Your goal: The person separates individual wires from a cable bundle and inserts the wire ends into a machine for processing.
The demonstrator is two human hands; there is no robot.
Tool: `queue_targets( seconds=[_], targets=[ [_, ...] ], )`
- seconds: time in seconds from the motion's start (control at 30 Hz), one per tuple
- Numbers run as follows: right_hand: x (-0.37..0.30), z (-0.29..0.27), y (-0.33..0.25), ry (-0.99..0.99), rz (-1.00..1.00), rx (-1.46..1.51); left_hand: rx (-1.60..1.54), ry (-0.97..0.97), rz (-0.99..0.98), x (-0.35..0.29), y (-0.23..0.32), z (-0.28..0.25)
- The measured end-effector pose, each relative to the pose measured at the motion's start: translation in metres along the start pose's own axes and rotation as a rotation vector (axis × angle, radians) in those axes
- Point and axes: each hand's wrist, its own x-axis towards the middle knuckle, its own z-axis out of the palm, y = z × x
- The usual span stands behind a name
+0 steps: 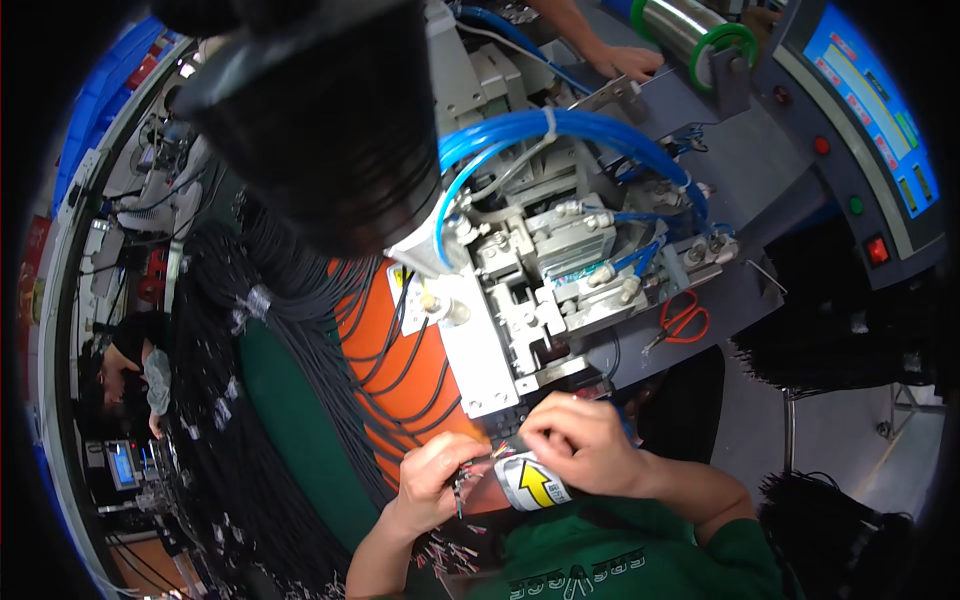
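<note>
Left hand (430, 482) closed in a pinch at fine coloured wire ends (500, 452); right hand (590, 440) curled just beside, can't tell what its fingertips hold. Wire ends sit just off the near edge of the machine's white plate (478, 365). Likely light, limp, strands easily bent or splayed; best grip probably the sturdier jacket behind the strands. Further out, dark cables (305, 335) drape over the orange panel's (385, 340) left edge, probably flexible, heavy bunched.
</note>
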Motion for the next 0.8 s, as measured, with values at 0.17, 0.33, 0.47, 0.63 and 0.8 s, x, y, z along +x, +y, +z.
queue_targets(
  seconds=[0.17,0.33,0.47,0.63,0.8],
  targets=[
    [-0.002,-0.007,-0.008,-0.092,0.224,0.264,0.035,0.093,-0.04,0.0,0.015,0.009],
    [-0.003,0.004,0.007,-0.01,-0.029,0.144,0.051,0.091,0.012,0.012,0.012,0.016],
    [-0.003,-0.001,0.005,-0.02,0.1,0.29,0.113,0.039,-0.037,0.007,0.009,0.008],
    [0.005,-0.021,0.005,-0.25,0.549,0.721,0.019,0.007,-0.014,0.012,0.015,0.013],
    [0.012,-0.035,-0.003,-0.333,0.04,0.118,0.024,-0.049,0.006,0.016,0.02,0.021]
  ],
)
